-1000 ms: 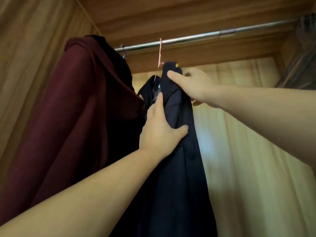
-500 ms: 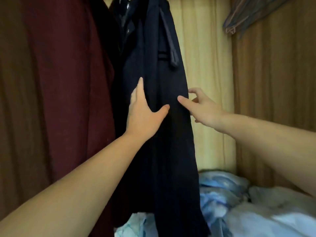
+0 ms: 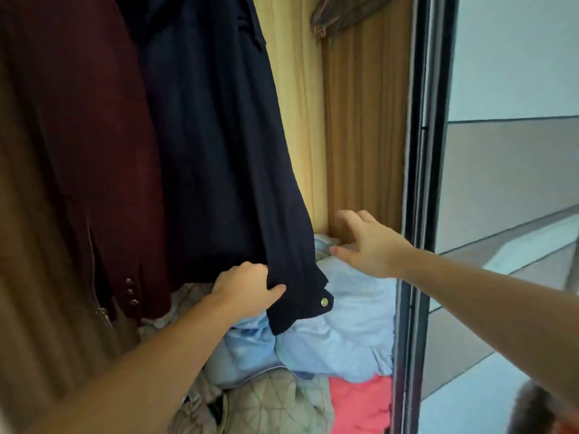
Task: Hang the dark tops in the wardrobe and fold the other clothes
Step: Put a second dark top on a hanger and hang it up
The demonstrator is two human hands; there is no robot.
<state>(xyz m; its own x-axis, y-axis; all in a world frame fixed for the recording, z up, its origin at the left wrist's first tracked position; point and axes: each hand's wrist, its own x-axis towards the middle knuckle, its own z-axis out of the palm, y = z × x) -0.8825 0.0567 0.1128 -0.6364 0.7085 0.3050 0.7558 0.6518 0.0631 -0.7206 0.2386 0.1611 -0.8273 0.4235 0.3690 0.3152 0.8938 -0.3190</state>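
Over at the far left, a maroon jacket [image 3: 78, 136] is hanging inside the wardrobe, its cuff buttons [image 3: 130, 291] showing just left of the left hand's fingers. No label or writing is readable on it, or on anything else here.

Next to it, touching its right side, the navy top [image 3: 213, 136] is hanging from somewhere above the frame. The left hand [image 3: 247, 289] is gripping this top's sleeve near the cuff, fingers curled round the cloth and the thumb pressing on the front, pinching the fabric between them. The cuff is dangling just below and right of those fingers, and a small gold button [image 3: 324, 302] is sitting on it, plain as far as I can tell.

Below the left fingers, a heap of clothes is lying on the wardrobe floor: a pale blue garment [image 3: 344, 333], a beige quilted piece [image 3: 275, 402] and something coral red [image 3: 357, 405].

Further right, the right hand [image 3: 366, 242] is hovering in the air with its fingers spread and relaxed, holding nothing, just right of the navy sleeve and above the blue garment. Beyond those fingers, the wooden side wall [image 3: 363, 120] is standing, and then the dark frame of a sliding door [image 3: 423, 183].
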